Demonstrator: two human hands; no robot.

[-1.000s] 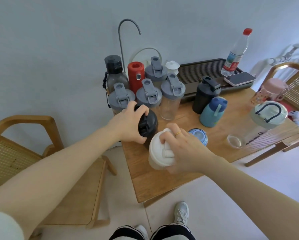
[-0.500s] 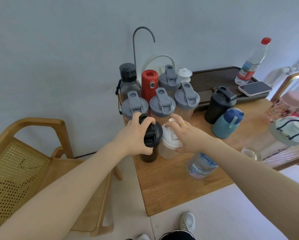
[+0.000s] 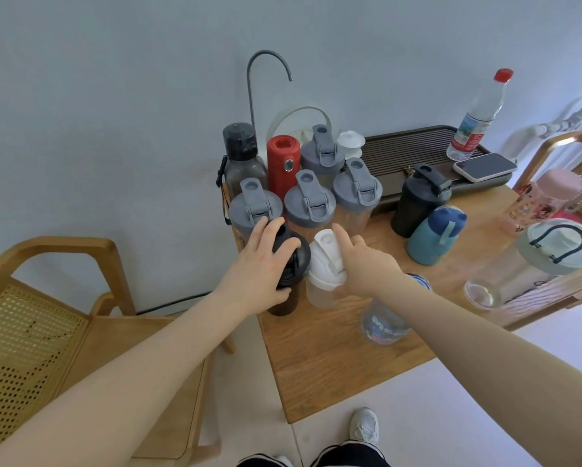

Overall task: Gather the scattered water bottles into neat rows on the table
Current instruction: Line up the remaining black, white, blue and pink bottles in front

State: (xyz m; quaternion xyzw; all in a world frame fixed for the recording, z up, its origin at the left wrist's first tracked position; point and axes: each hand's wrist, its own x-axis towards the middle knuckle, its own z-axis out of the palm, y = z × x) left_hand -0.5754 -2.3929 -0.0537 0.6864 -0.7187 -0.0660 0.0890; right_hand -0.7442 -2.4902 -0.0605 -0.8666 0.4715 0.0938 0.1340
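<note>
Since the earlier frame the right hand (image 3: 360,264) has loosened to open fingers resting on the white bottle (image 3: 323,278), while the left hand (image 3: 259,264) grips the black bottle (image 3: 288,281) (both upright, side by side, near the table (image 3: 316,365) corner).

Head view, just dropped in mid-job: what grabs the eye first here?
The two hands at centre: the left hand wraps the lid of a black bottle, and the right hand touches a white-lidded shaker beside it. Just behind them a tight cluster of grey-lidded shakers with a red flask sits at the table's far left corner. Loose bottles lie off to the right, including a blue-capped teal one.
</note>
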